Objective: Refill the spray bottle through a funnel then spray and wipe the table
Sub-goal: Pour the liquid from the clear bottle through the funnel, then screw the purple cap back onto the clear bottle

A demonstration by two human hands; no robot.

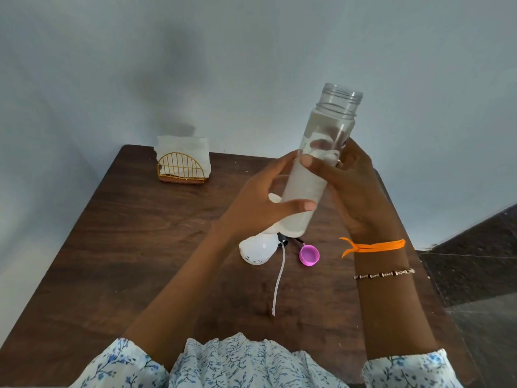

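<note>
Both the left hand (260, 203) and right hand (347, 186) grip the open clear cylindrical plastic bottle (321, 163), tilted mouth-up-right above the white spray bottle (257, 249) on the desk (140, 247).

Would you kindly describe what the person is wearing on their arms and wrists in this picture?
Both forearms are bare below gathered white sleeves printed with small blue floral sprigs. The right wrist carries an orange thread band tied with loose ends, and below it a thin beaded bracelet with dark and light beads. The left wrist shows nothing worn. No rings are visible on the left hand or right hand.
</note>
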